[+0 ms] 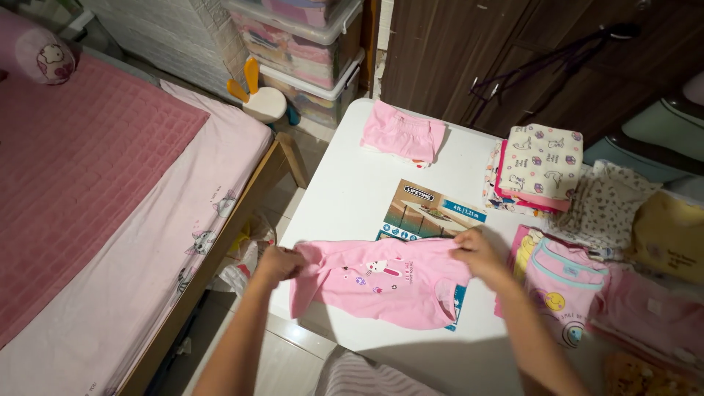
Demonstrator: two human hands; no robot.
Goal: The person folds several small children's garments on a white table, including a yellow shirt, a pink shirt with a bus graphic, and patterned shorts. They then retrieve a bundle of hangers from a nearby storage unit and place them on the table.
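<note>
Pink shirt [381, 282] lies flat on white table [345, 191], near front edge. Left hand [279, 264] and right hand [477, 253] pinch its two ends, pulling it smooth. Folded clothes [543, 165] stacked beside, out of way.

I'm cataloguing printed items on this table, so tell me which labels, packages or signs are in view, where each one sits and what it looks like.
Rectangular printed paper label: stuck flat on the white table, partly under the pink child's shirt that the left hand and right hand grip; brown photo panel, dark top corner patch, blue strip, small blue icons.
Clear lidded plastic storage bins: stacked beyond the table, clothes inside; no label discernible.
No screens or signs.
</note>
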